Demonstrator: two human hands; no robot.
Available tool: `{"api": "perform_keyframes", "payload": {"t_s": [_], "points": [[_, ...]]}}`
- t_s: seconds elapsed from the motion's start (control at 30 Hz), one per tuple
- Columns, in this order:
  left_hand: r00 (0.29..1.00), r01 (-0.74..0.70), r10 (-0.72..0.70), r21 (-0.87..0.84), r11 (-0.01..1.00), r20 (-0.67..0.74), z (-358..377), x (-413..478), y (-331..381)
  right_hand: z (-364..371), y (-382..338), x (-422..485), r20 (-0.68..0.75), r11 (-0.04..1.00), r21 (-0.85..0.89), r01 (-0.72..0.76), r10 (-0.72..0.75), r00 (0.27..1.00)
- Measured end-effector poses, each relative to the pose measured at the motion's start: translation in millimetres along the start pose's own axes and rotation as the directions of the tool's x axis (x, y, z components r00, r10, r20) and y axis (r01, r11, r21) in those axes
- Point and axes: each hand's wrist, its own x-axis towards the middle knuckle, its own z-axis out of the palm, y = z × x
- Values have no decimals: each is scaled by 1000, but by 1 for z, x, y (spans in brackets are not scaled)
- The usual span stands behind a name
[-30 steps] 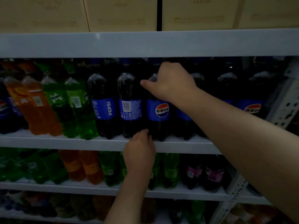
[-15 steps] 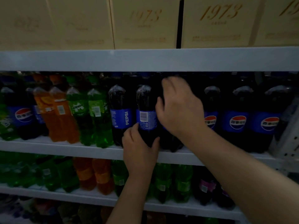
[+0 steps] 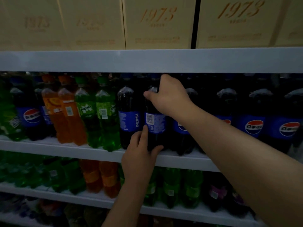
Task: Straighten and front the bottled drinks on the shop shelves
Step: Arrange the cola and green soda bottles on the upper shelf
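A dark Pepsi bottle (image 3: 155, 123) stands on the middle shelf (image 3: 65, 149) with its barcode side facing out. My right hand (image 3: 170, 97) grips its shoulder from above and behind. Around the bottle's base my left hand (image 3: 141, 154) curls, thumb on the right, fingers up the left side. To its left another Pepsi bottle (image 3: 128, 118) shows its label sideways. More Pepsi bottles (image 3: 253, 126) to the right face forward with the logo.
Green Mirinda bottles (image 3: 105, 118) and orange soda bottles (image 3: 65, 115) fill the shelf to the left. Beige boxes (image 3: 157, 22) marked 1973 sit on the top shelf. The lower shelf (image 3: 82, 200) holds green, orange and dark bottles.
My right hand has shifted from the neighbouring bottle's front onto the barcode bottle's shoulder. My left hand stays at the base. The view has come closer.
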Motion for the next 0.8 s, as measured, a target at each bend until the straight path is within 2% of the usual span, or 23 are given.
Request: {"api": "perform_keyframes", "payload": {"t_s": [0.13, 0.23, 0.3, 0.37, 0.4, 0.47, 0.57, 0.67, 0.8], "points": [[1000, -1, 1, -50, 999, -8, 4, -15, 1, 8, -2, -3, -210, 951, -308, -3, -65, 976], [997, 39, -34, -66, 997, 71, 5, -18, 5, 9, -4, -4, -261, 936, -352, 11, -110, 959], [993, 51, -44, -56, 997, 108, 2, -15, 1, 8, -5, -3, -151, 989, -145, 35, -57, 987], [989, 55, -44, -77, 995, 138, 1, -11, -5, 4, -7, 0, 28, 989, 139, -56, 52, 998], [989, 41, -29, -84, 996, 146, 0, -10, -8, 2, -7, 2, 80, 974, 201, -103, 88, 993], [991, -13, 21, -64, 998, 134, 0, -9, -14, -1, -5, 4, 122, 973, 200, -113, 89, 989], [997, -71, 70, 26, 997, 32, -6, -10, -23, -1, -1, -2, 29, 998, 58, 24, -26, 999], [990, -26, 33, 50, 998, -138, -24, -5, -37, 2, -2, -6, -89, 997, 4, 81, -81, 993], [930, -59, 82, 74, 996, -359, -61, 38, -58, 7, -5, -1, 21, 994, 106, 29, -32, 999]]}}
